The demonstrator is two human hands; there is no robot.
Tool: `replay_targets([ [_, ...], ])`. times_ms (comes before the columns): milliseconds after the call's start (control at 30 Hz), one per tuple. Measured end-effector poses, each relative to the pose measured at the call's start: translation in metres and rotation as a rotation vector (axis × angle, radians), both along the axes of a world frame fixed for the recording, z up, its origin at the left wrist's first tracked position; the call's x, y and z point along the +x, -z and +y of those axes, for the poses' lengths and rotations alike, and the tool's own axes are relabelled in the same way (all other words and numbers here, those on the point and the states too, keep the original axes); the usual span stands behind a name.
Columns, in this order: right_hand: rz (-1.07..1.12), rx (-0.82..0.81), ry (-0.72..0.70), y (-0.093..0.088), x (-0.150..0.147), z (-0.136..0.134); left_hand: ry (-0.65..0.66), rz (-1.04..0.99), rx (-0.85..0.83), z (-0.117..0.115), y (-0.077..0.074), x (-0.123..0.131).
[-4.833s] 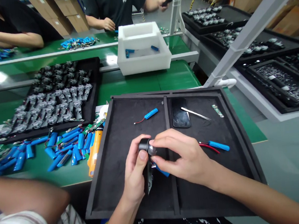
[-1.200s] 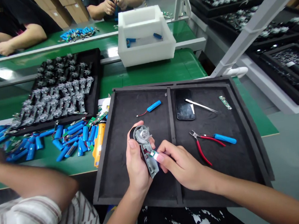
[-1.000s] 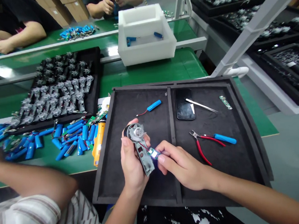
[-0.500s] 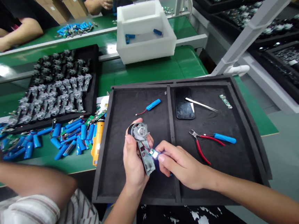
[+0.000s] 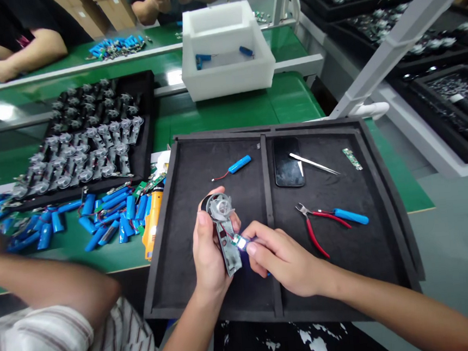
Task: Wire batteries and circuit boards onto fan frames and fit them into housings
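Left hand (image 5: 211, 248) clamped right around a grey plastic housing (image 5: 229, 255), folks, fingers wrapped behind it and thumb up the near side! Right hand (image 5: 283, 250) comes in close, its fingertips pinching a small circuit board (image 5: 239, 243) that glows bright at the housing's edge, so the two hands are together on this one unit. At the top of the housing we can see a clear fan wheel (image 5: 220, 205).

All of it sits above the left bay of a black foam tray (image 5: 263, 132). Far in that bay lies a blue cell with a red lead (image 5: 240, 164). Over in the right bay we have a phone (image 5: 288, 162), fine tweezers (image 5: 314, 163), a green circuit strip (image 5: 352, 158), and, nearer, red-handled cutters (image 5: 311, 229) beside a blue cell (image 5: 351, 216).

Left of the tray, we're looking at a heap of blue cells (image 5: 107, 222) and an orange tool (image 5: 151, 232). Beyond them, grey assemblies stand in rows on a black mat (image 5: 83, 139). Farther on, a white foam box (image 5: 228, 72) holds blue parts. At near left, a co-worker's forearm (image 5: 50, 279) reaches across, with a striped sleeve (image 5: 39, 345) below it.
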State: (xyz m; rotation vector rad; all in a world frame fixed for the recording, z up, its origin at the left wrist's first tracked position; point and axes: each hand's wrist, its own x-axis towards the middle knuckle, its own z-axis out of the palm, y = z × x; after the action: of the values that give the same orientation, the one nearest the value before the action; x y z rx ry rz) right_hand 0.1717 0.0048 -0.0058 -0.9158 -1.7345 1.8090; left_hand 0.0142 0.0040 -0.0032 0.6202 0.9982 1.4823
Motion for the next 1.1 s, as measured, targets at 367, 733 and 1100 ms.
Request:
replay_targets([
  [367, -0.004, -0.011, -0.001, -0.0012, 0.0011, -0.0005, 0.009, -0.034, -0.015, -0.0025, 0.0006, -0.0003],
  [733, -0.016, 0.017, -0.016, -0.0004, 0.0011, -0.0005, 0.015, -0.039, -0.02, -0.0033, 0.0009, 0.0006],
  [1100, -0.016, 0.006, -0.011, -0.0024, 0.0004, 0.0005, 0.023, -0.05, -0.031, -0.0022, 0.0012, -0.0001],
])
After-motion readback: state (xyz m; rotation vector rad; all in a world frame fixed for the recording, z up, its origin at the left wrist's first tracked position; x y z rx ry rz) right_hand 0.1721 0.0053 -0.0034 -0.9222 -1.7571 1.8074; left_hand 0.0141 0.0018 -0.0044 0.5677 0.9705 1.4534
